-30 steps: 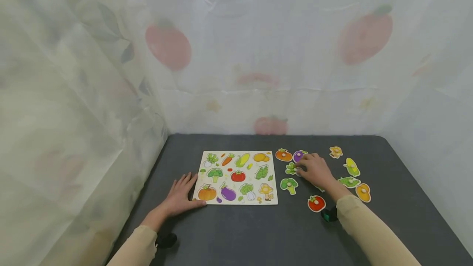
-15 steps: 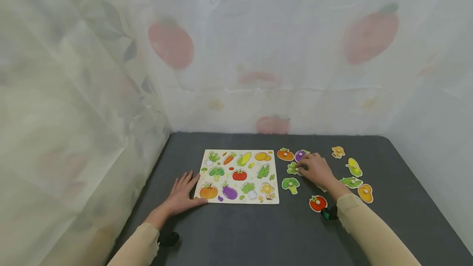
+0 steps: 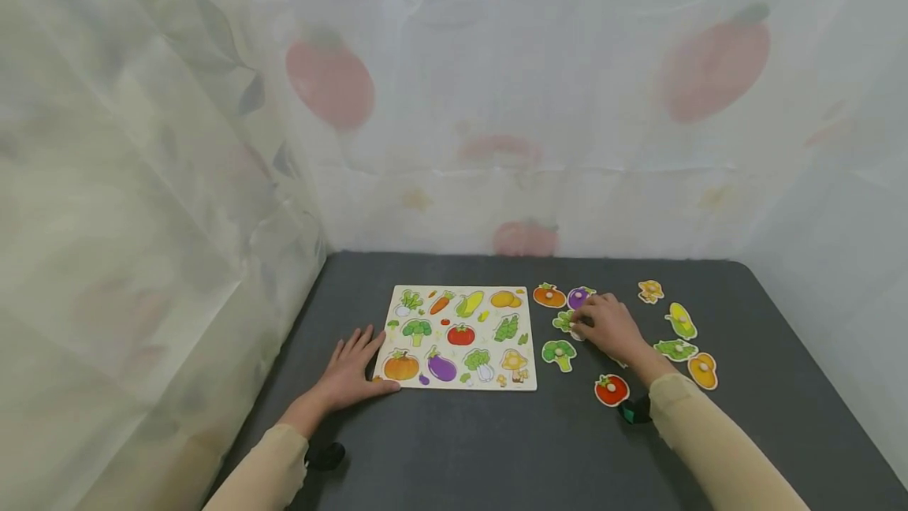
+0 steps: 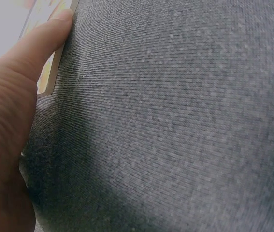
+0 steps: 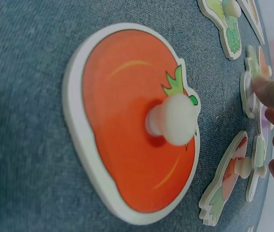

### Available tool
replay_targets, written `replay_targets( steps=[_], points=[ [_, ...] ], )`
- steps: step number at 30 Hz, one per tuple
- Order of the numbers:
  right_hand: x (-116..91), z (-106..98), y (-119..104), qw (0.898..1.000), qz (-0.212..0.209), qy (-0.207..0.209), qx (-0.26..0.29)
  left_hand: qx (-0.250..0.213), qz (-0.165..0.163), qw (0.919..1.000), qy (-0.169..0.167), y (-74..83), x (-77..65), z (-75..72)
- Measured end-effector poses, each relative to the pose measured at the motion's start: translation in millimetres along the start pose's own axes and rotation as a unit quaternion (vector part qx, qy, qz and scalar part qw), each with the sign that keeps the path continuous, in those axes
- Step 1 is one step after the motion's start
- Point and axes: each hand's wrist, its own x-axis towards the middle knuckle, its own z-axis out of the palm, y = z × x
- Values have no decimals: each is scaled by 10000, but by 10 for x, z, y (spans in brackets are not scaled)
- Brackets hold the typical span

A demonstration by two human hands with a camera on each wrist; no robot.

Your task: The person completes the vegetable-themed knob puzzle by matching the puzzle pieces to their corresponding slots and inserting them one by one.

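My left hand [image 3: 351, 373] rests with spread fingers against the left side of a wooden vegetable puzzle board [image 3: 438, 339]; its thumb lies along the front edge by the corner, as the left wrist view [image 4: 35, 48] also has it. To the board's right, my right hand [image 3: 610, 328] pinches a leafy green-and-white vegetable puzzle piece [image 3: 563, 321], whose knob is hidden by the fingers. A tomato piece [image 5: 122, 106] with a pale knob lies close below the right wrist. Beyond it is a carrot piece [image 5: 229, 176], mostly covered by the hand in the head view.
Pumpkin [image 3: 548, 297] and eggplant [image 3: 578, 300] pieces lie just behind the right fingertips, and a broccoli piece [image 3: 558, 354] in front. Farther right are mushroom [image 3: 650, 291], corn [image 3: 682, 320], pea pod [image 3: 675, 349] and yellow [image 3: 702, 371] pieces. Printed curtains stand around the dark table.
The head view has shifted slightly. The leafy piece has turned a little under my right fingers. My left hand stays at the board.
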Motion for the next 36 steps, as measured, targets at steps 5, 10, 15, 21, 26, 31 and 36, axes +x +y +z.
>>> replay_targets(
  steps=[5,10,15,21,26,31,36],
  points=[
    [-22,-1,25,10000,60,11,-1,-5,20,10000,43,11,-3,-6],
    [-41,8,44,9999,135,11,-6,0,24,10000,54,18,-9,-9],
    [-64,5,52,9999,157,24,58,20,16,10000,45,17,-7,-2],
    [-58,12,47,9997,173,48,159,44,6,10000,24,30,-11,-22],
    [-53,33,53,9997,161,83,158,21,7,10000,-32,40,-13,-50],
    [-62,45,69,9998,103,120,99,22,-3,10000,-58,41,-19,-65],
    [-62,42,75,9998,50,144,83,15,2,10000,-68,30,-15,-66]
  ],
)
